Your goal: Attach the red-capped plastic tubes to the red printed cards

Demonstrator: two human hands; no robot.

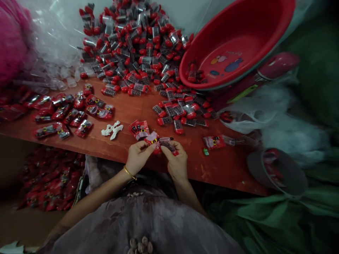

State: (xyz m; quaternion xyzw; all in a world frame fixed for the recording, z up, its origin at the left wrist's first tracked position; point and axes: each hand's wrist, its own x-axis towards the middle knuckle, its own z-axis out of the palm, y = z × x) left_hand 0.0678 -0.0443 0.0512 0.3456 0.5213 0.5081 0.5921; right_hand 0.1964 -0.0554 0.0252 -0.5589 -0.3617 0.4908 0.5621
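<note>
My left hand (139, 156), with a gold bangle at its wrist, pinches a small red printed packet (153, 138) between thumb and fingers. In my right hand (178, 163) is a small transparent tube (166, 143) with dark contents and a red end, held close against the packet. Whether the tube's end is inside the packet's mouth, I cannot tell. Just beyond my left fingers lie more red packets (139, 129) on the reddish-brown table (132, 106). Several similar red-ended tubes (178, 109) lie loose ahead of my right hand.
A large heap of tubes (143, 46) rises at the back. Filled packets (70, 113) lie left, near crumpled white pieces (112, 129). A red basin (238, 42) tilts at the back right. A grey bucket (254, 169) stands right. More packets (53, 180) fill a box below the table.
</note>
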